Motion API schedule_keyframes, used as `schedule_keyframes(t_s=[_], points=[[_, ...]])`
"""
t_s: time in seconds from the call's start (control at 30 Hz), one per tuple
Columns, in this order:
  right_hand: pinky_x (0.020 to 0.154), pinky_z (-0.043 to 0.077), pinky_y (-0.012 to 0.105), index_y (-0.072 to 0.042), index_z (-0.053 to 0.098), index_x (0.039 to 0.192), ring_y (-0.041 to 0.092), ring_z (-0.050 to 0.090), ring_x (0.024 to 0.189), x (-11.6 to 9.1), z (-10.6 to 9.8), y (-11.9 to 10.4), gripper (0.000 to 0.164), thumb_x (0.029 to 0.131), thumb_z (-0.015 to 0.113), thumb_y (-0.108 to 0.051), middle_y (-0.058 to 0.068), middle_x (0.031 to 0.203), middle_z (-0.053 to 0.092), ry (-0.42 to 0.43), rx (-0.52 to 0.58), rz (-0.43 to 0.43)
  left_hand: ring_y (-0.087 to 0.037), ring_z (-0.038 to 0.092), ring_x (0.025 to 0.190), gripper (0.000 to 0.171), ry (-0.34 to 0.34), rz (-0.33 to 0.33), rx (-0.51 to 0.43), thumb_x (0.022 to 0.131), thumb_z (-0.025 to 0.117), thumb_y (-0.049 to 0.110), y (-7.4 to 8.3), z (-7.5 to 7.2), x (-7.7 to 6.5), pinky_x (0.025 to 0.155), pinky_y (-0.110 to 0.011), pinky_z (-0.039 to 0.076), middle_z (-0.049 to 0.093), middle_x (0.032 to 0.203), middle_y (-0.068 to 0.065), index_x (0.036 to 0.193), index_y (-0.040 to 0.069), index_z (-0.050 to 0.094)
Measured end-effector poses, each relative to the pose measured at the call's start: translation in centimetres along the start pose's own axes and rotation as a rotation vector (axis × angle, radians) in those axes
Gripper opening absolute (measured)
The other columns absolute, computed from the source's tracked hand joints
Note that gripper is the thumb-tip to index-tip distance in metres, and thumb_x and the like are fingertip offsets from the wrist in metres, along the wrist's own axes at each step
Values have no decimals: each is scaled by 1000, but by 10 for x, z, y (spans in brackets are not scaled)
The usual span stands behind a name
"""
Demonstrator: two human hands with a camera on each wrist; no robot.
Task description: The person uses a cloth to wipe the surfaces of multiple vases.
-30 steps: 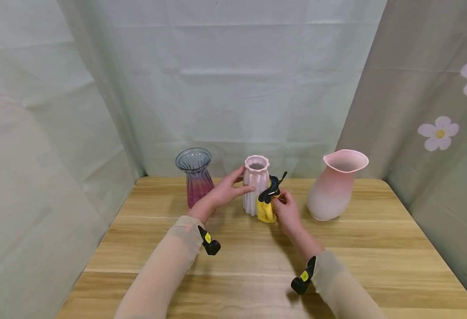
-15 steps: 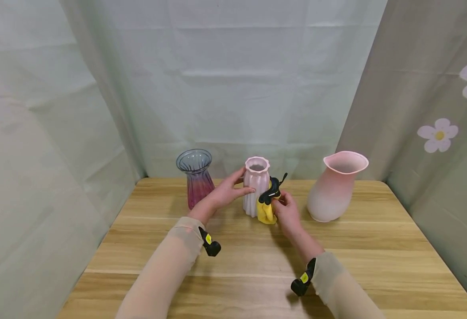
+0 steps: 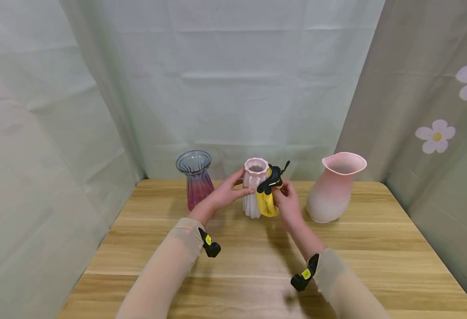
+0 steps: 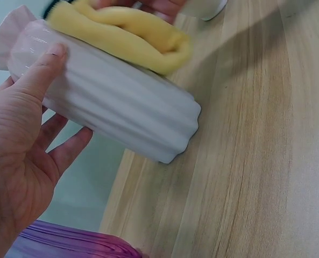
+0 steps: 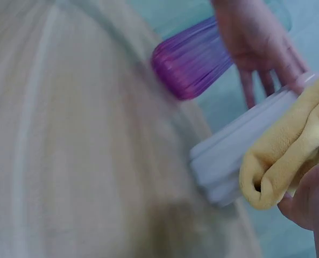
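Note:
In the middle of the table stands a small pale-pink ribbed vase (image 3: 250, 204) with a scalloped rim, upright. My left hand (image 3: 227, 191) grips it from the left, thumb across its front and fingers behind; the left wrist view shows the thumb pressed near the neck. My right hand (image 3: 288, 206) pinches a soft yellow cloth (image 4: 121, 35) with a black lobed part and a thin black loop. This cloth lies along the vase's right side and hides part of it, most plainly in the left wrist view. Some right fingers are hidden behind the cloth.
A glass vase (image 3: 198, 188), blue-grey above and purple-pink below, stands left of the left hand. To the right is a larger pink-and-white vase (image 3: 330, 199) with a flared rim. The wooden table (image 3: 233, 274) ends at a fabric backdrop (image 3: 233, 88).
My right hand has lifted the yellow cloth up along the vase, and its lower end now sits higher. My left hand and the pale-pink vase have stayed in place.

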State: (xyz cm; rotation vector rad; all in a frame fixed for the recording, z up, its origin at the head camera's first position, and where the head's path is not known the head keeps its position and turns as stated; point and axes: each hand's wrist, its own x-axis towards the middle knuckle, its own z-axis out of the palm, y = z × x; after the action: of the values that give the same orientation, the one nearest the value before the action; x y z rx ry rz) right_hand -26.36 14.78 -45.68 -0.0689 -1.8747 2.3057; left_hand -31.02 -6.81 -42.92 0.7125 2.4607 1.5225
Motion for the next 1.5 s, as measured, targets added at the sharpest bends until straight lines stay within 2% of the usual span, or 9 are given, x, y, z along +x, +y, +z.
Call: schedule_keyframes(t_s=[0.17,0.27,0.47,0.73,1.0,1.23,1.5], points=[[75,51,23,-1,54,124,18,56,95,0,7,-22,23,101,56,-2,9,111,57,3,19,-60,-27,39,143,88,-10,11,-6,93,75,44,-2,0,0,111,-50,42,35,163,4,163,37,22],[73,50,22,1,55,126,15,57,94,0,9,-28,25,101,57,-2,9,111,58,8,3,-64,-28,39,143,88,-15,15,-8,93,75,45,-3,0,1,111,-51,42,34,163,5,163,38,22],[73,50,21,3,57,128,15,57,95,6,8,-31,29,100,58,-3,10,114,58,-8,-53,-44,-27,39,144,88,-8,11,-5,92,75,47,-2,0,0,111,-51,42,34,162,6,162,42,21],[74,54,23,3,60,125,18,59,95,9,3,-25,26,100,59,-3,12,111,59,-26,-103,-52,-27,39,144,87,-8,19,6,93,74,47,-3,0,0,112,-51,41,35,163,5,163,41,21],[74,52,21,3,61,125,20,57,97,6,-2,2,27,99,59,-4,15,112,60,13,-163,-50,-23,40,144,89,5,-15,34,92,74,48,-1,0,1,113,-50,40,35,163,2,163,37,21],[75,49,21,1,61,122,21,56,98,-2,-8,35,24,101,58,-7,17,115,61,46,-218,36,-25,40,144,90,5,-17,33,92,74,50,0,-2,1,114,-52,38,38,162,-1,163,39,21],[80,48,24,-1,62,123,23,55,102,-3,-9,44,24,99,59,-6,15,115,60,59,-205,35,-25,40,144,88,4,-6,9,92,74,47,2,-1,-1,115,-54,37,37,162,0,163,39,22]])
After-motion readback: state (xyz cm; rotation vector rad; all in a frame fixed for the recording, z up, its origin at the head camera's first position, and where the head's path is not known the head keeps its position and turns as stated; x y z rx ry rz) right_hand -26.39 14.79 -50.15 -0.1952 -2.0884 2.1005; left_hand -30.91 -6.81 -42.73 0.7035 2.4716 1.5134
